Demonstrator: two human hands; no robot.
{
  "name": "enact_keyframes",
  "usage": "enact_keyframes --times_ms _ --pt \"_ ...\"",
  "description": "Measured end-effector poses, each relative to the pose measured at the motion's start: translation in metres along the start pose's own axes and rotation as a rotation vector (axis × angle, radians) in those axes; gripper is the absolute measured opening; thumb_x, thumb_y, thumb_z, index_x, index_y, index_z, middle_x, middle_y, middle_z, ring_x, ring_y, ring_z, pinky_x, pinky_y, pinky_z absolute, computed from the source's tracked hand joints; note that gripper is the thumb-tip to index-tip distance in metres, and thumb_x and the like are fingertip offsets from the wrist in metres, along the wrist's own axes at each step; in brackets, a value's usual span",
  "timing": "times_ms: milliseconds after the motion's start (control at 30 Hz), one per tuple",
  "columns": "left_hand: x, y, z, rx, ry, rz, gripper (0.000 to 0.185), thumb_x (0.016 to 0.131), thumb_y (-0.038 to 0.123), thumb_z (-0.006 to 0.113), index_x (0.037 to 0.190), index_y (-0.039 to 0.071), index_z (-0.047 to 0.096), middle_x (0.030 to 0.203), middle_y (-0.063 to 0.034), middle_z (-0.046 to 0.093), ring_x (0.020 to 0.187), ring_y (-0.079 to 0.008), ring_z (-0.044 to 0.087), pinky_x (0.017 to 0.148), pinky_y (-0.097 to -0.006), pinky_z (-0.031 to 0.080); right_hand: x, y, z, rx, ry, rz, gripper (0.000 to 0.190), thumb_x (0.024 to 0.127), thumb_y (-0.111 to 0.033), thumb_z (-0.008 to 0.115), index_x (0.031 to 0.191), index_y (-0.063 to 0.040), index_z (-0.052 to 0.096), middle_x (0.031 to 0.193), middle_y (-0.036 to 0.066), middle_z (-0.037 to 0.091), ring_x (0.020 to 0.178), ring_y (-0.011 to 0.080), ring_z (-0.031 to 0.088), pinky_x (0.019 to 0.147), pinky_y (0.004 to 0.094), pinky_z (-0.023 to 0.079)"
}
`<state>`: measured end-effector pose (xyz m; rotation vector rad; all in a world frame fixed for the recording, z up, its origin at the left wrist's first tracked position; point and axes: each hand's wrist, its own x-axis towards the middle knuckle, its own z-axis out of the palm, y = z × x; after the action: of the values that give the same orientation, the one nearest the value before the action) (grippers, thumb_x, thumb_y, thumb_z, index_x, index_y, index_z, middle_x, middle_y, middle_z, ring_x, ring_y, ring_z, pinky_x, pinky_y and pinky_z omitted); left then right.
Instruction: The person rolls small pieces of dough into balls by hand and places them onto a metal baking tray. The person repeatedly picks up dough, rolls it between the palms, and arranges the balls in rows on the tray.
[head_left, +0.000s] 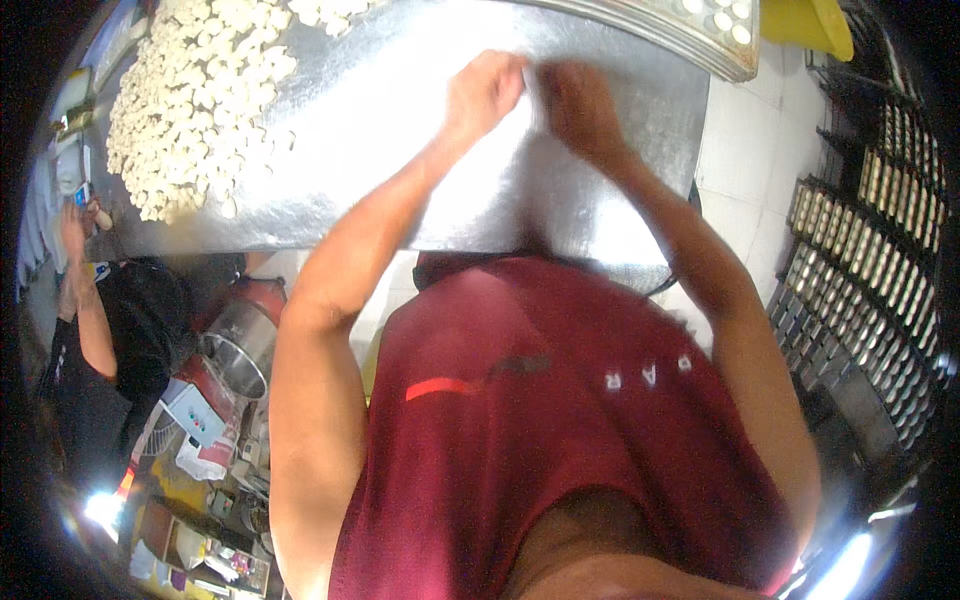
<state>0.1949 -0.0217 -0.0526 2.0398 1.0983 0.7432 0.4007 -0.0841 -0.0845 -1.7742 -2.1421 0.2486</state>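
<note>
Both my hands are over a shiny metal worktable (360, 150), close together near its far side. My left hand (486, 94) has its fingers curled, and whether something is inside them cannot be seen. A narrow gap separates it from my right hand (581, 105), which is blurred and in shadow with its fingers bent. What the right hand may hold is hidden too. To the left, a wide heap of small pale dough pieces (202, 105) covers that end of the table. Beyond my right hand, a stack of metal trays (739, 64) carries round dough balls (721, 20) on top.
A person in dark clothes (97, 352) stands at the table's left end, one hand near its edge. Behind them are a steel mixing bowl (240, 352) and a control box (196, 414). Racks of filled trays (862, 247) line the right. A yellow container (814, 26) sits beyond the tray stack.
</note>
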Motion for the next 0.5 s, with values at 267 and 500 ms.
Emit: enact_keyframes --times_ms 267,500 --pt "0.035 -0.034 -0.032 0.16 0.036 0.146 0.02 0.099 0.018 0.061 0.113 0.01 0.074 0.098 -0.0139 0.069 0.096 -0.0329 0.072 0.086 -0.0428 0.059 0.003 0.056 -0.015 0.16 0.289 -0.094 0.035 0.088 0.0 0.064 0.122 -0.009 0.065 0.112 0.015 0.066 0.107 0.0372 0.06 0.096 0.0505 0.047" --pt "-0.011 -0.028 -0.031 -0.052 -0.126 0.252 0.009 0.091 0.01 0.072 0.1 0.007 0.07 0.08 -0.0104 0.065 0.08 -0.0245 0.07 0.074 -0.0353 0.056 -0.053 0.043 -0.034 0.1 0.035 -0.132 0.034 0.084 -0.004 0.067 0.117 -0.01 0.062 0.117 0.016 0.063 0.111 0.0391 0.058 0.101 0.0534 0.044"
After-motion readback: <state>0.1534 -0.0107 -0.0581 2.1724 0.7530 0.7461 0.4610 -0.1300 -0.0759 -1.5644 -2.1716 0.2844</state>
